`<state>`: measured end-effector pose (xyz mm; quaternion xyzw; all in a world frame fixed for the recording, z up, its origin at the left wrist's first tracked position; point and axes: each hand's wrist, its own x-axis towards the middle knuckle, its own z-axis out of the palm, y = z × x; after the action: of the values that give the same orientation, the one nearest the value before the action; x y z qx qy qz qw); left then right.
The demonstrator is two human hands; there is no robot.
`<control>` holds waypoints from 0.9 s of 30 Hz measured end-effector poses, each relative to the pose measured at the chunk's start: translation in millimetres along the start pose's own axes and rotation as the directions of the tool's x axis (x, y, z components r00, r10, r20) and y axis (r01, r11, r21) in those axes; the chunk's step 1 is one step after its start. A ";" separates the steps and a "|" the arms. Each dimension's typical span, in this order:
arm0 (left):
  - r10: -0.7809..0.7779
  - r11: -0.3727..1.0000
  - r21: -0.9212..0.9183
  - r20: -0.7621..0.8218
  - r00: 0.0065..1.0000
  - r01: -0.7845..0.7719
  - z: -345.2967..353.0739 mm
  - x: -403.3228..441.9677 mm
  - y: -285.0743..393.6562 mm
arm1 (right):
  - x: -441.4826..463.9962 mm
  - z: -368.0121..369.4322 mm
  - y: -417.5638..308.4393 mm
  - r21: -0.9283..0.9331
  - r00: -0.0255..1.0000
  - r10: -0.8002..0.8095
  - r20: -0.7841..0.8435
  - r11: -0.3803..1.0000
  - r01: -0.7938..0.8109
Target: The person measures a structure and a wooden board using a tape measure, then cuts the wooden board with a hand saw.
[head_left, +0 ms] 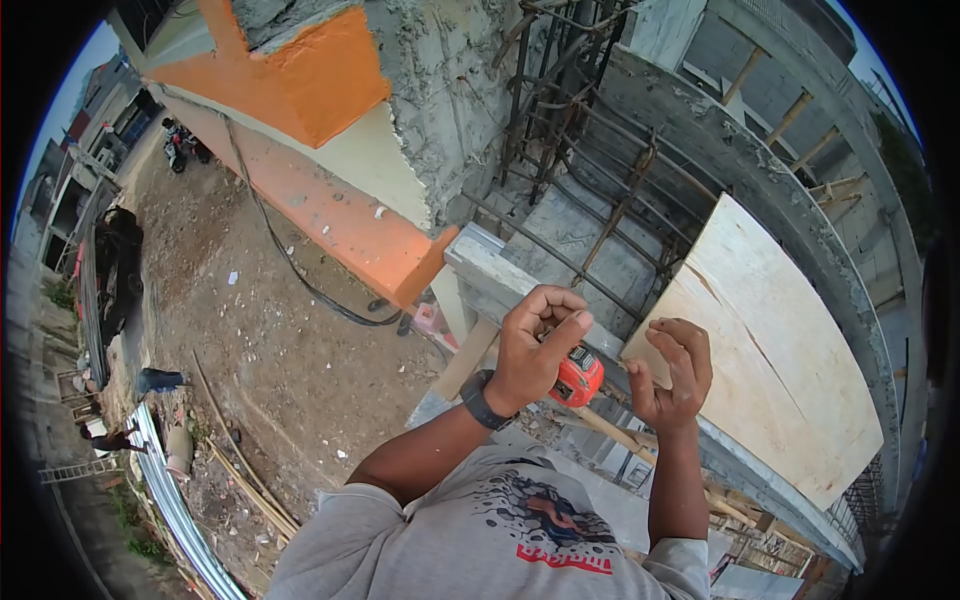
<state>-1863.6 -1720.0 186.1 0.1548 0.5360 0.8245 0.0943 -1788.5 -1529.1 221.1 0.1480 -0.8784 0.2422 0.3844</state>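
Note:
My left hand (540, 345), with a dark watch (485, 400) on its wrist, is closed with its fingers curled. A red-orange tape measure (577, 380) with a black label sits against its palm, under the thumb; part of the grip is hidden. A short gap to the right, my right hand (680, 372) is raised with its fingers bent and apart, and I see nothing in it. Just beyond the right hand lies a pale plywood sheet (770, 340) with a curved outer edge. Ahead of both hands, rusty rebar (610, 220) crosses a concrete recess.
An orange painted ledge (340, 235) and rough concrete column (450, 90) stand ahead. A curved concrete wall (760, 170) bounds the right. Far below left is dirt ground (270, 380) with a black cable (290, 265), metal sheets (165, 500) and a person (110, 438).

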 end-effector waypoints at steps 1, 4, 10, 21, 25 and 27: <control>-0.011 1.000 0.001 -0.008 1.000 0.011 -4.4 -1.6 -2.1 | 3.9 5.5 -6.6 0.085 1.000 0.015 0.012 0.996 -0.016; 0.023 0.998 -0.064 0.027 0.999 -0.021 -12.9 -4.0 1.9 | 11.3 27.0 -34.9 0.338 0.981 0.124 0.152 0.926 -0.169; 0.005 0.996 -0.094 0.137 0.991 0.008 -45.6 -24.8 10.1 | 36.7 46.2 -53.3 0.437 0.643 0.214 0.735 0.575 -0.692; -0.011 0.958 -0.287 -0.123 0.992 -0.025 -92.1 -71.8 -30.5 | 112.7 111.6 -62.8 0.133 0.180 -0.013 0.984 0.728 -0.673; -0.137 0.940 -0.339 -0.238 0.962 0.051 -94.4 -104.0 -43.5 | 148.8 133.3 -66.7 0.222 0.428 0.125 0.895 0.708 -0.671; -0.173 0.941 -0.329 -0.260 0.950 0.081 -95.8 -115.6 -55.5 | 160.4 152.4 -65.9 0.167 0.437 0.182 0.881 0.745 -0.646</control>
<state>-1790.4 -1816.5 81.4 -0.0176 0.4150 0.9048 0.0933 -1957.1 -1678.4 272.0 0.1042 -0.8677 0.4448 -0.1959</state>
